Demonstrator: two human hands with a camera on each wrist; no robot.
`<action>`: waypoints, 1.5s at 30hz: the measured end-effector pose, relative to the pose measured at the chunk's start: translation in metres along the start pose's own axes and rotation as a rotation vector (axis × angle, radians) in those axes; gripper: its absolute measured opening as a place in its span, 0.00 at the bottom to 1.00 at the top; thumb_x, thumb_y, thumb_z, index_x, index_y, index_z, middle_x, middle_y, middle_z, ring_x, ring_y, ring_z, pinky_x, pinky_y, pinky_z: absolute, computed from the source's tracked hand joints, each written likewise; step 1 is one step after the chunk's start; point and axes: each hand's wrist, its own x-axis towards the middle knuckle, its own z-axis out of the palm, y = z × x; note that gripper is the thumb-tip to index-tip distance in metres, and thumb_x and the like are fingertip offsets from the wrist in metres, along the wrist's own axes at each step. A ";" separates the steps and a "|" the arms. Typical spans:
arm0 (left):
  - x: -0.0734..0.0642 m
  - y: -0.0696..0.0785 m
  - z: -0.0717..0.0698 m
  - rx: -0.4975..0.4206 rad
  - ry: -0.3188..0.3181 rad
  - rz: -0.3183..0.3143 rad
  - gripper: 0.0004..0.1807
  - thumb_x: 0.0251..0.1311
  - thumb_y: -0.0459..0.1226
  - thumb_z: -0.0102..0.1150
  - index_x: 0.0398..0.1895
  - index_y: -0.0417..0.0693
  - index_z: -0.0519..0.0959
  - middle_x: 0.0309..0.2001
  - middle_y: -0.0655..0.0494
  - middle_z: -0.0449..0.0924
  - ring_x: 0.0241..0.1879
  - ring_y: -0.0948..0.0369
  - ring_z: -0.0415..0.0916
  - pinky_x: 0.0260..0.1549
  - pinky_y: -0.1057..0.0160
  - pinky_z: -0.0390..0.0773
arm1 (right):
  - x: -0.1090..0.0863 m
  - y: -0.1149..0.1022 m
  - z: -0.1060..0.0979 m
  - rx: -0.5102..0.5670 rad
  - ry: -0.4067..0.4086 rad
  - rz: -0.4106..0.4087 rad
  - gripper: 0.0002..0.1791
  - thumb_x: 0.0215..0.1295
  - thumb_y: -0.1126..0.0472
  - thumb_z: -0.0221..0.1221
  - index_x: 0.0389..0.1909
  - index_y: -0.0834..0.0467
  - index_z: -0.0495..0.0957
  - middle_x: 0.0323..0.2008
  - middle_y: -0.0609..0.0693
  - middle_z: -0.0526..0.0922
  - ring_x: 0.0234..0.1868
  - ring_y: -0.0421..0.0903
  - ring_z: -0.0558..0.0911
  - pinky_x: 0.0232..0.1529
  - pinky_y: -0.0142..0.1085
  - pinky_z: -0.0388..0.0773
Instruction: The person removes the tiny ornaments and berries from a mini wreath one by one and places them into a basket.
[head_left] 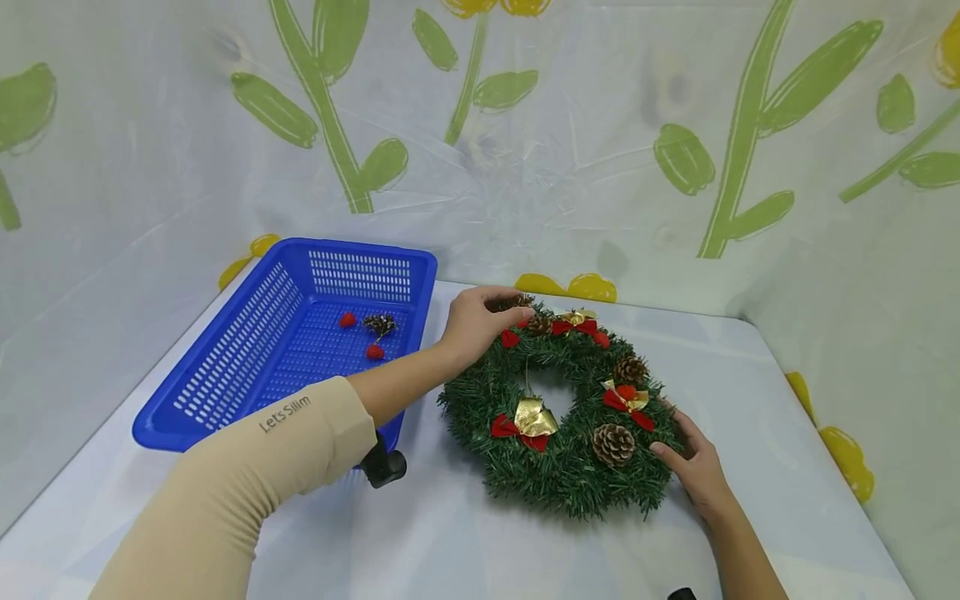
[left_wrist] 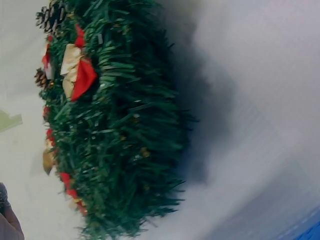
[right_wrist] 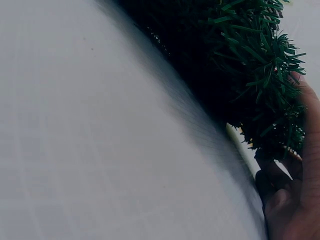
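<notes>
The right grip (head_left: 699, 477) holds the wreath (head_left: 573, 429) toward the bench's (head_left: 442, 533) right edge, likely steadying it while the left grip (head_left: 478, 323) pinches a pinecone (head_left: 521, 302).

Left of the wreath (head_left: 540, 475), a beige sleeve (head_left: 240, 475) hides much of the near edge of the blue basket (head_left: 232, 350) and runs off the head view's bottom. At the wreath's far left side, fingers of the left hand (head_left: 480, 323) mostly cover a brown item (head_left: 514, 303), too small to name. Right of the wreath, greenery hides some fingertips of the right hand (head_left: 697, 471). Nearer than the wreath, 1 black device (head_left: 682, 594) is nearly cut off. Both wrist views crop the wreath, its greenery blurred in the left one.
</notes>
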 end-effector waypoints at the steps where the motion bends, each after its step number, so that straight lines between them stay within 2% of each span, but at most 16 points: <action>1: 0.000 0.002 -0.001 -0.004 -0.003 -0.001 0.22 0.57 0.44 0.65 0.54 0.47 0.79 0.53 0.52 0.80 0.53 0.57 0.76 0.50 0.57 0.76 | 0.000 0.000 0.000 0.007 0.001 -0.005 0.33 0.66 0.67 0.55 0.70 0.66 0.54 0.60 0.29 0.60 0.57 0.18 0.57 0.51 0.12 0.59; 5: 0.003 0.010 -0.006 -0.017 -0.011 0.006 0.20 0.57 0.42 0.65 0.51 0.46 0.80 0.50 0.51 0.81 0.48 0.57 0.77 0.46 0.60 0.78 | 0.000 0.000 0.001 0.008 0.003 -0.010 0.33 0.66 0.67 0.55 0.70 0.67 0.54 0.57 0.25 0.61 0.56 0.16 0.58 0.50 0.12 0.60; 8: 0.006 0.015 -0.013 -0.029 -0.025 0.015 0.19 0.57 0.42 0.65 0.51 0.45 0.80 0.49 0.51 0.81 0.47 0.57 0.78 0.45 0.61 0.78 | 0.001 -0.002 0.000 -0.009 0.000 0.015 0.34 0.66 0.66 0.55 0.71 0.66 0.53 0.66 0.40 0.60 0.60 0.21 0.58 0.50 0.12 0.59; 12: 0.010 0.024 -0.026 -0.040 -0.024 0.025 0.18 0.57 0.42 0.65 0.50 0.45 0.81 0.48 0.51 0.81 0.47 0.57 0.77 0.45 0.61 0.77 | 0.002 -0.004 -0.001 -0.023 -0.020 0.056 0.37 0.67 0.65 0.55 0.71 0.68 0.48 0.71 0.68 0.50 0.73 0.52 0.53 0.49 0.10 0.57; 14: 0.012 0.029 -0.033 -0.042 -0.015 0.031 0.18 0.57 0.41 0.65 0.50 0.45 0.81 0.48 0.50 0.82 0.47 0.57 0.77 0.46 0.61 0.77 | 0.002 -0.004 -0.002 -0.027 -0.027 0.064 0.39 0.67 0.65 0.55 0.72 0.69 0.46 0.70 0.72 0.47 0.71 0.66 0.49 0.48 0.09 0.56; 15: 0.012 0.031 -0.037 -0.040 -0.009 0.032 0.18 0.57 0.41 0.65 0.50 0.45 0.81 0.47 0.50 0.82 0.46 0.57 0.77 0.46 0.61 0.77 | 0.002 -0.004 -0.002 -0.027 -0.026 0.066 0.39 0.67 0.64 0.55 0.72 0.69 0.46 0.70 0.72 0.47 0.71 0.66 0.49 0.48 0.09 0.56; 17: 0.014 0.034 -0.043 -0.039 -0.004 0.040 0.18 0.57 0.41 0.66 0.50 0.44 0.81 0.46 0.49 0.82 0.45 0.57 0.78 0.46 0.59 0.77 | 0.002 -0.003 -0.002 -0.032 -0.017 0.066 0.38 0.67 0.64 0.55 0.72 0.68 0.47 0.70 0.69 0.50 0.72 0.52 0.53 0.49 0.10 0.57; 19: 0.014 0.037 -0.048 -0.035 -0.004 0.046 0.19 0.56 0.41 0.66 0.50 0.44 0.80 0.46 0.48 0.82 0.44 0.57 0.77 0.46 0.59 0.77 | 0.002 -0.002 -0.001 -0.032 -0.009 0.059 0.36 0.67 0.65 0.55 0.71 0.68 0.49 0.70 0.64 0.54 0.69 0.36 0.57 0.50 0.11 0.58; 21: 0.015 0.038 -0.053 -0.027 -0.001 0.052 0.19 0.56 0.40 0.66 0.50 0.43 0.80 0.46 0.48 0.82 0.44 0.57 0.77 0.46 0.59 0.77 | 0.002 -0.002 -0.001 -0.028 -0.007 0.053 0.36 0.67 0.65 0.55 0.71 0.67 0.50 0.70 0.62 0.55 0.67 0.32 0.57 0.50 0.11 0.59; 22: 0.015 0.038 -0.055 -0.020 0.000 0.056 0.19 0.56 0.40 0.66 0.50 0.43 0.80 0.46 0.48 0.82 0.43 0.57 0.77 0.46 0.59 0.77 | 0.002 -0.001 -0.002 -0.025 -0.009 0.051 0.36 0.67 0.65 0.54 0.71 0.68 0.50 0.70 0.63 0.54 0.69 0.35 0.55 0.50 0.11 0.58; 24: 0.015 0.037 -0.060 -0.008 0.002 0.056 0.18 0.56 0.40 0.66 0.49 0.43 0.81 0.45 0.48 0.82 0.42 0.58 0.77 0.45 0.59 0.77 | 0.002 -0.001 -0.003 -0.019 -0.016 0.055 0.36 0.67 0.66 0.54 0.71 0.69 0.48 0.71 0.66 0.51 0.73 0.50 0.52 0.49 0.10 0.57; 27: 0.014 0.035 -0.067 0.012 -0.005 0.053 0.17 0.56 0.40 0.66 0.48 0.43 0.81 0.44 0.47 0.83 0.40 0.58 0.78 0.43 0.60 0.77 | 0.002 -0.001 -0.003 -0.013 -0.023 0.065 0.37 0.67 0.66 0.54 0.71 0.69 0.47 0.70 0.72 0.47 0.70 0.69 0.47 0.48 0.09 0.55; 33: 0.011 0.025 -0.084 0.074 -0.020 0.023 0.18 0.57 0.40 0.65 0.50 0.42 0.80 0.46 0.45 0.82 0.41 0.55 0.78 0.43 0.60 0.78 | 0.002 -0.003 -0.002 -0.005 -0.017 0.068 0.37 0.67 0.65 0.54 0.71 0.70 0.47 0.70 0.72 0.47 0.70 0.69 0.47 0.49 0.10 0.55; 38: 0.011 0.009 -0.101 0.146 0.010 -0.021 0.20 0.57 0.42 0.66 0.51 0.43 0.80 0.47 0.45 0.82 0.43 0.55 0.78 0.44 0.57 0.77 | 0.002 -0.004 -0.001 -0.022 -0.012 0.063 0.37 0.66 0.65 0.55 0.70 0.71 0.48 0.70 0.73 0.48 0.69 0.70 0.48 0.49 0.10 0.56; 43: 0.011 -0.007 -0.118 0.179 0.050 -0.010 0.21 0.57 0.42 0.65 0.51 0.41 0.80 0.48 0.43 0.81 0.43 0.54 0.78 0.44 0.59 0.76 | 0.002 -0.004 -0.002 -0.027 -0.011 0.065 0.38 0.66 0.65 0.55 0.71 0.71 0.47 0.70 0.73 0.47 0.69 0.71 0.47 0.48 0.09 0.55; 45: 0.012 -0.013 -0.125 0.190 0.064 -0.009 0.21 0.57 0.43 0.65 0.51 0.40 0.79 0.49 0.43 0.81 0.45 0.53 0.78 0.45 0.59 0.76 | 0.001 -0.003 -0.002 -0.026 -0.010 0.061 0.37 0.67 0.65 0.55 0.71 0.70 0.48 0.70 0.71 0.49 0.72 0.63 0.50 0.49 0.09 0.55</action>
